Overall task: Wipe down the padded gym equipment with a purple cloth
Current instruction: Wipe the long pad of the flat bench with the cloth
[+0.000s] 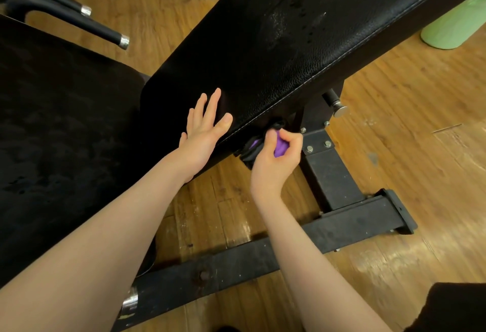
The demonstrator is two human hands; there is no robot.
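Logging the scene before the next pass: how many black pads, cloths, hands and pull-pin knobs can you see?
Black pads: 2 (backrest pad, seat pad)
Purple cloth: 1
Hands: 2 (left hand, right hand)
Pull-pin knob: 1
Total: 6

A gym: a black padded bench (302,42) on a bolted steel frame (328,173) fills the centre, chrome-tipped handles (115,37) at ten o'clock, over a worn wooden floor (420,147).

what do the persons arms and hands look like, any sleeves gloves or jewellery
Both forearms are bare right up to the frame's bottom edge, with no sleeves in view. The left hand and the right hand wear no gloves, and no rings, watch or wristbands show on the visible sides.
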